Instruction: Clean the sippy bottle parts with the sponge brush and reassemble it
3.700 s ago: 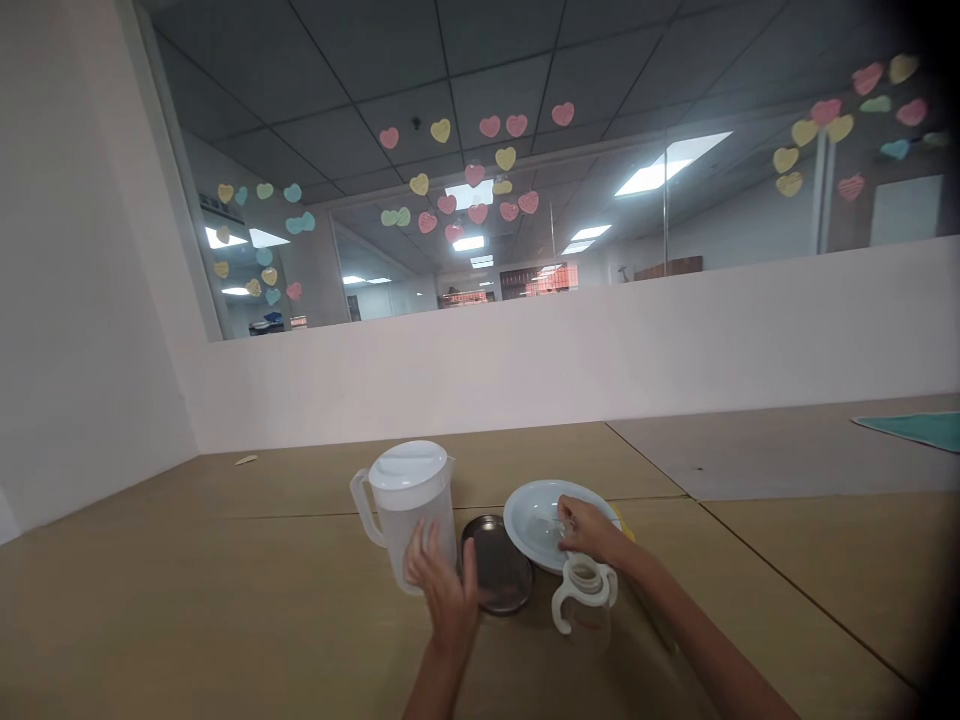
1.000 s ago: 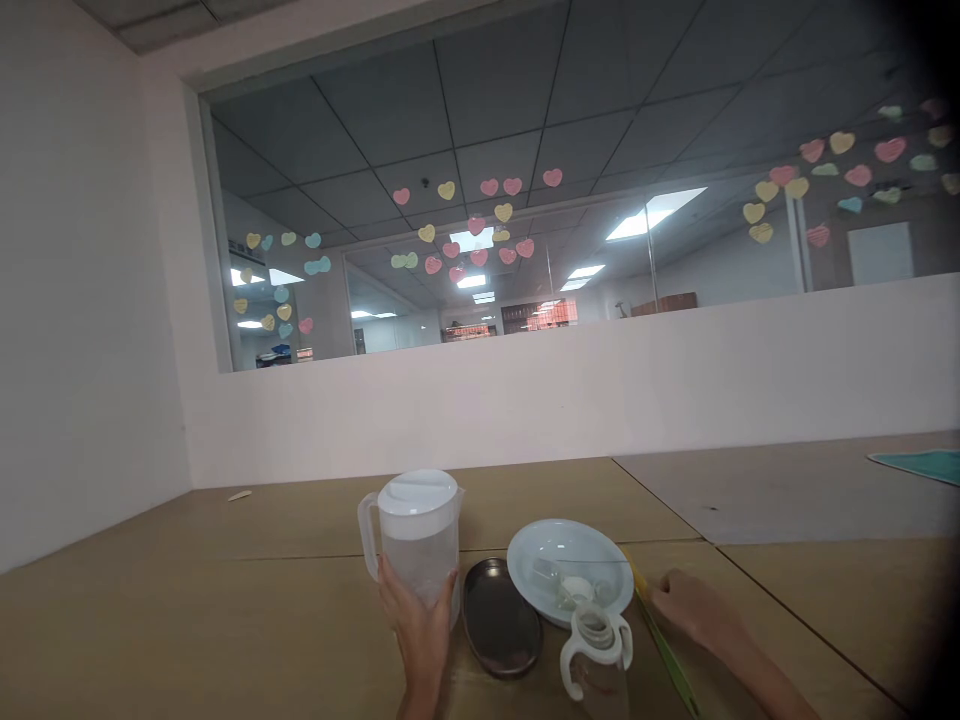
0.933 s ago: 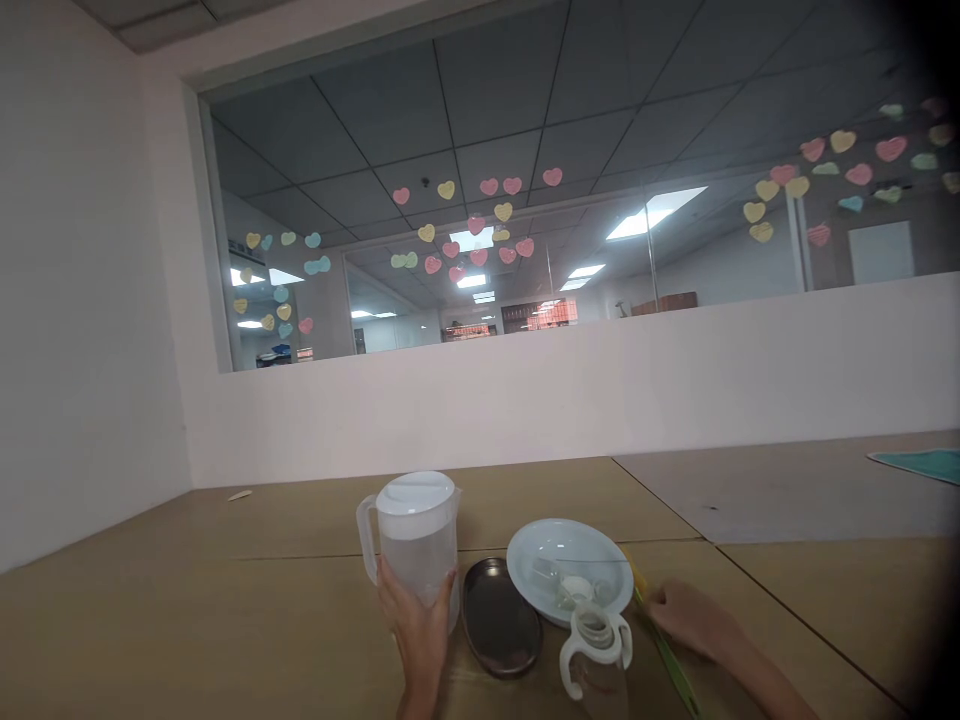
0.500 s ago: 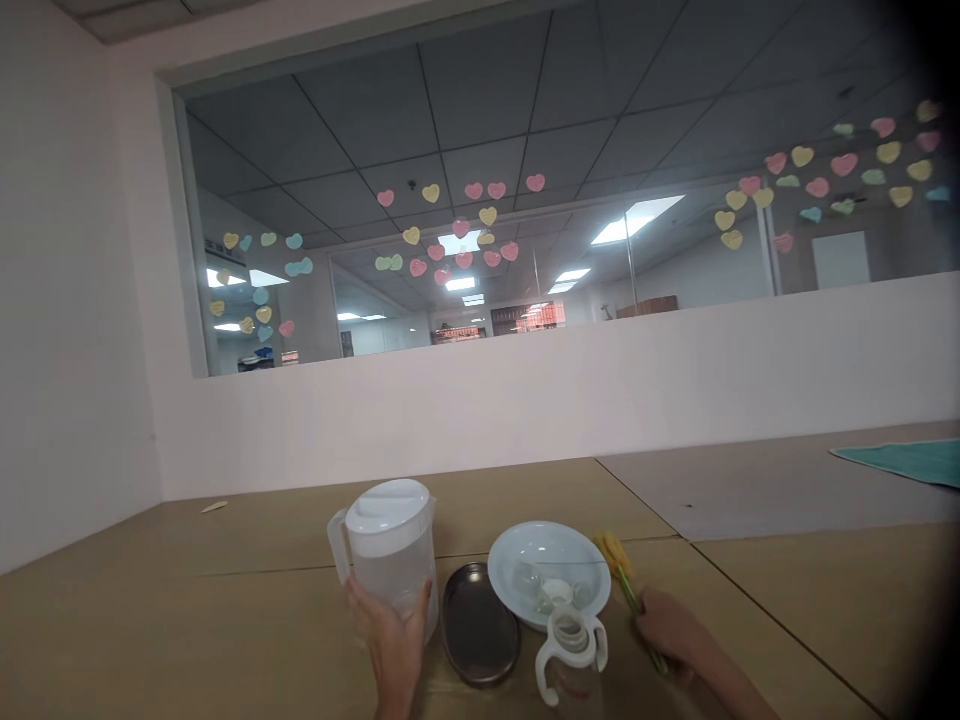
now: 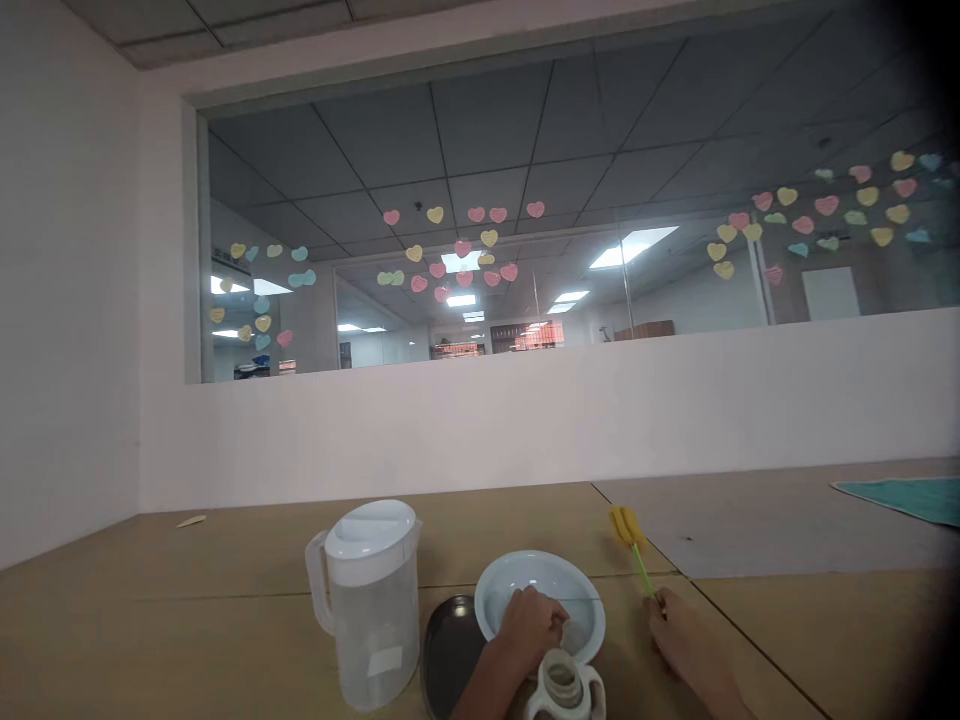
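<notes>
My left hand (image 5: pixel 531 628) reaches into the pale blue bowl (image 5: pixel 491 583), fingers curled down. A clear piece (image 5: pixel 574 636) shows beside its fingertips; what the fingers grip is hidden. On the right, my right hand (image 5: pixel 679 635) is closed on the thin green handle of a bottle brush (image 5: pixel 628 525) with a yellow sponge head, tilted up above the table. Below the bowl stands a baby bottle (image 5: pixel 562 680) with white side handles and an uncovered mouth, partly cut off by the frame's lower edge. Left of the bowl lies a dark oval metal tray (image 5: pixel 450 650), partly behind my left forearm.
A translucent pitcher (image 5: pixel 375 610) with a white lid stands left of the tray. A teal cloth (image 5: pixel 904 497) lies at the far right of the table (image 5: pixel 187 640). A small pale scrap (image 5: pixel 192 521) is near the back wall, beneath a window with heart-shaped notes.
My left hand has let go of the pitcher and moved right into the bowl. My right hand has raised the brush, its sponge head pointing up. The view has tilted slightly.
</notes>
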A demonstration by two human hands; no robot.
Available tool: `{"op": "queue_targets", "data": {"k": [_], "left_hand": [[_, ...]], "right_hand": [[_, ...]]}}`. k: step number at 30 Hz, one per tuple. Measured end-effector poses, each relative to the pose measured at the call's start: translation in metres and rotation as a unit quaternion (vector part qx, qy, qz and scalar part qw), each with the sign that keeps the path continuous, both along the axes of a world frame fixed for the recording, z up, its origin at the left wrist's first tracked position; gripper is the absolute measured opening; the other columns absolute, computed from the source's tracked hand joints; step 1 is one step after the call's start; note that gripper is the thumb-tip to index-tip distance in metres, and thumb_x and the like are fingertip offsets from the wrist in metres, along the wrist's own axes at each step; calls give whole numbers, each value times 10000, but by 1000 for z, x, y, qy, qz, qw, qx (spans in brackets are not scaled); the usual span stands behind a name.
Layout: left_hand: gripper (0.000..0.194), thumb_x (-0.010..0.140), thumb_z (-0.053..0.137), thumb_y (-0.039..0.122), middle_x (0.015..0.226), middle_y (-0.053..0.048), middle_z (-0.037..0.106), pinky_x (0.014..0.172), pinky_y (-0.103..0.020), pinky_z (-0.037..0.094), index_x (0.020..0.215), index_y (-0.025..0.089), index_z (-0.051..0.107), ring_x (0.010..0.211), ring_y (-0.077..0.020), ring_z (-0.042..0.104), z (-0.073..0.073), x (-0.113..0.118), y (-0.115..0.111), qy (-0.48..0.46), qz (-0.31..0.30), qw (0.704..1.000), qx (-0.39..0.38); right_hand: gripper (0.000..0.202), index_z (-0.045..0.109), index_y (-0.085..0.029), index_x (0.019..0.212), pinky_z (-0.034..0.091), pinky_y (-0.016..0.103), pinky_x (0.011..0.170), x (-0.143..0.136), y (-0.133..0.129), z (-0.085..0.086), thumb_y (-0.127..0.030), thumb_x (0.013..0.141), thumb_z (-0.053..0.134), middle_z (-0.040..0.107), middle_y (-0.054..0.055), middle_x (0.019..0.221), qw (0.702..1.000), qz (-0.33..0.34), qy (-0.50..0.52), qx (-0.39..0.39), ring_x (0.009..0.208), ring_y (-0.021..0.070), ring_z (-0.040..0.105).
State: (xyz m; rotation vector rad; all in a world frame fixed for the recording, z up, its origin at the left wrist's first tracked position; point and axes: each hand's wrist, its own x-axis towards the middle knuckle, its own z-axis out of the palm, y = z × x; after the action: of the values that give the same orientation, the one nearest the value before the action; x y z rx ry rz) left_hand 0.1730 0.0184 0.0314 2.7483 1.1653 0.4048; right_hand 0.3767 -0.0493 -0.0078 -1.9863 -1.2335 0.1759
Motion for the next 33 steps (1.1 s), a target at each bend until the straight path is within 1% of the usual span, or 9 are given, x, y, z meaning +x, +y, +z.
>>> {"op": "queue_targets", "data": {"k": [4,8,15,17,20,23,25,28,33], "left_hand": [[378,638,548,186,905,-22,712,910,-406,377,984,262,678,902,-231,608,-2,7,10,45,-1,998,-35],[412,576,576,144,901,-40,711,908,-425,367,955,255,692,923,-259,597,-2,9,15,80,-4,995,-52],[373,537,631,114,860,-85,699,918,-438,347,894,189,710,911,-280,593,-8,18,15,64,31,996,-61],[354,532,645,117,906,-94,685,925,-453,340,873,185,710,948,-294,575,-9,16,15,53,33,996,-65],[369,533,699,213,1042,-78,639,948,-449,323,902,218,693,1020,-293,536,-8,9,14,28,28,997,-66],[421,493,747,284,1007,-36,642,888,-383,382,906,243,671,951,-251,558,-7,-3,14,-66,25,994,-81],[434,447,770,268,921,-15,658,810,-332,418,867,236,666,887,-230,569,-7,-9,14,-155,25,982,-104],[355,480,746,235,877,-8,661,777,-291,421,821,208,653,865,-206,571,-4,-15,14,-256,34,960,-107],[246,559,673,189,805,-32,674,682,-251,433,801,162,636,756,-173,597,2,-14,13,-442,64,888,-109]], "right_hand": [[302,400,-203,615,333,245,482,-3,-1,4,-338,851,268,620,52,625,1000,6,0,-17,508,153,579],[292,474,-202,630,321,239,465,-5,-1,8,-357,825,321,606,43,579,999,0,-11,35,490,156,570],[328,509,-207,630,319,235,448,-5,1,7,-412,815,331,602,38,550,995,8,9,96,452,152,554],[333,510,-209,634,321,234,445,-7,1,8,-421,815,328,594,30,528,994,21,22,108,438,150,548],[335,504,-214,639,332,233,446,-10,0,11,-436,815,324,585,18,506,992,35,44,116,428,149,544],[322,501,-218,662,348,234,454,-13,-1,15,-444,810,326,584,8,504,989,37,55,135,422,147,541],[326,501,-219,684,357,234,461,-15,-2,18,-460,809,321,585,4,506,986,36,57,151,428,148,545],[355,497,-221,730,374,234,475,-21,-3,22,-506,808,300,590,2,522,985,35,63,158,463,156,564],[408,471,-228,774,420,234,535,-37,-3,20,-563,814,242,619,8,605,983,73,65,155,550,161,595]]}}
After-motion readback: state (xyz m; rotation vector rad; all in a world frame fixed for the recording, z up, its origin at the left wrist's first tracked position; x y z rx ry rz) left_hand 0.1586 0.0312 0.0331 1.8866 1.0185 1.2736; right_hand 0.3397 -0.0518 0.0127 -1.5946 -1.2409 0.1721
